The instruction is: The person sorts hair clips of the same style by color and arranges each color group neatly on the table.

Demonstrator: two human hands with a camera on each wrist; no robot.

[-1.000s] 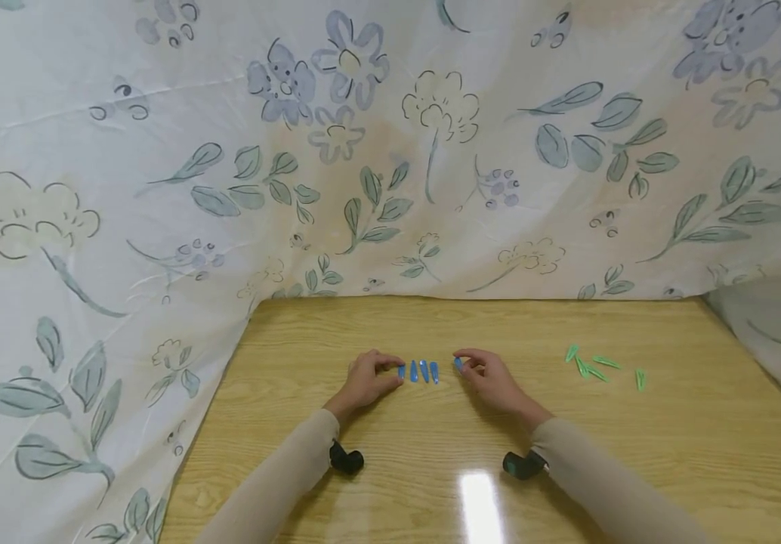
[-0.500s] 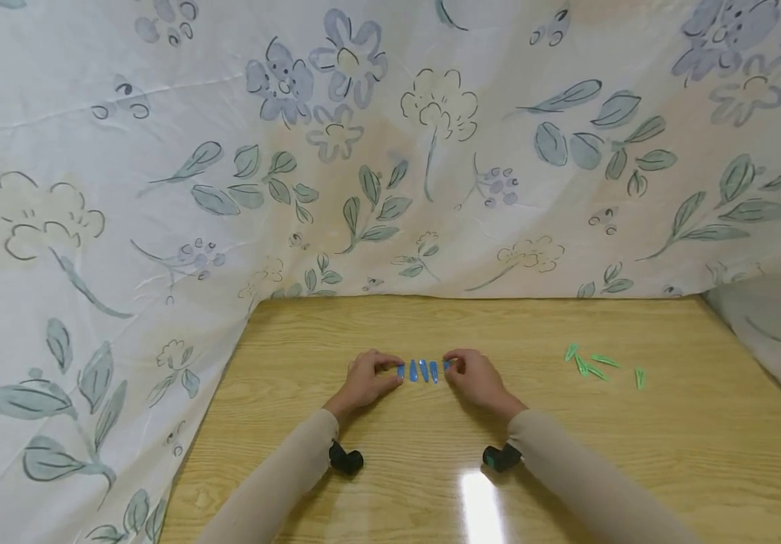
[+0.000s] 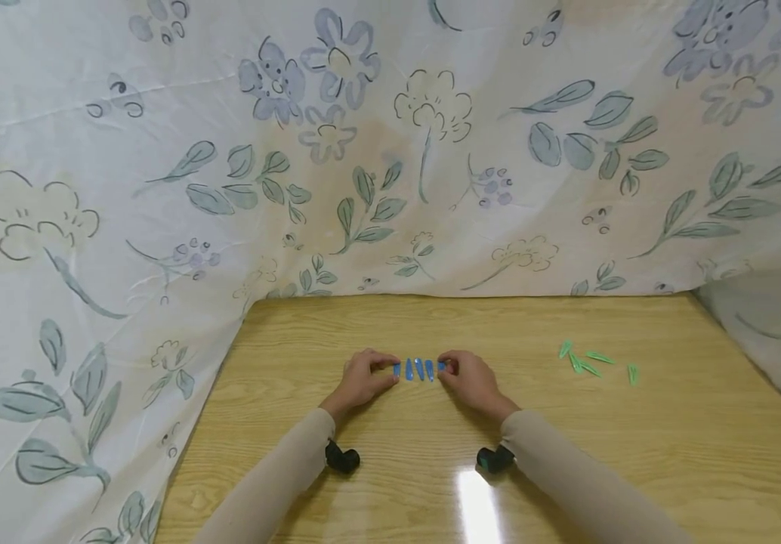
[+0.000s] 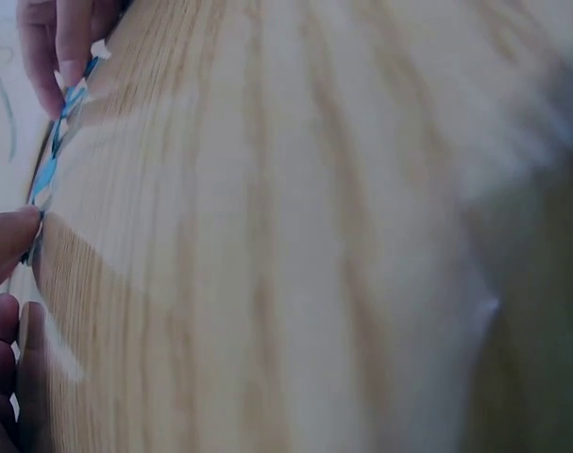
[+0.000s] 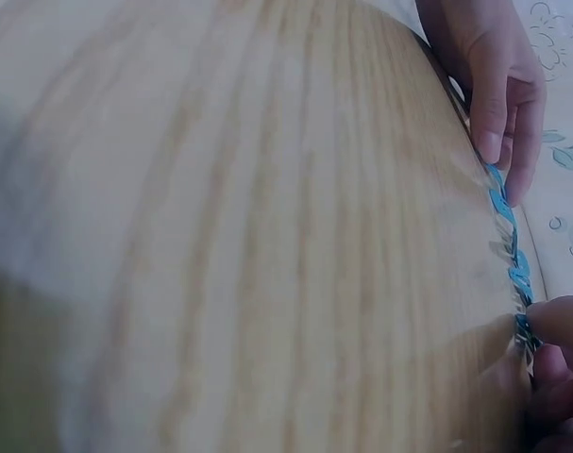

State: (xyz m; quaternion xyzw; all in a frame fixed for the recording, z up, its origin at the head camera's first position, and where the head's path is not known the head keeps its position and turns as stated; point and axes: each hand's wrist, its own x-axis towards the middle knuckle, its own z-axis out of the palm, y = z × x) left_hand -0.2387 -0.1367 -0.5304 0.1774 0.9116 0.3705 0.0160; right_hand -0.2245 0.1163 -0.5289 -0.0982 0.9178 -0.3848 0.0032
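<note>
Blue snap hair clips lie side by side in a short row on the wooden table (image 3: 390, 491) in the head view. At the row's left end, my left hand (image 3: 365, 379) has thumb and forefinger on the two ends of a blue hair clip (image 3: 396, 370). My right hand (image 3: 470, 381) pinches another blue hair clip (image 3: 441, 366) at the right end, its fingers hiding part of it. Three blue hair clips, the middle one (image 3: 420, 369) among them, lie between the hands. Both wrist views show the blue clips low and edge-on between the fingertips.
To the right, several green hair clips (image 3: 575, 363) lie scattered, with one green clip (image 3: 632, 374) a little apart. A floral cloth (image 3: 363, 151) hangs behind the table and along its sides. Each wrist carries a black camera (image 3: 343, 458).
My right hand has moved left with its blue hair clip, up to the right end of the row. My left hand has stayed at the left end.
</note>
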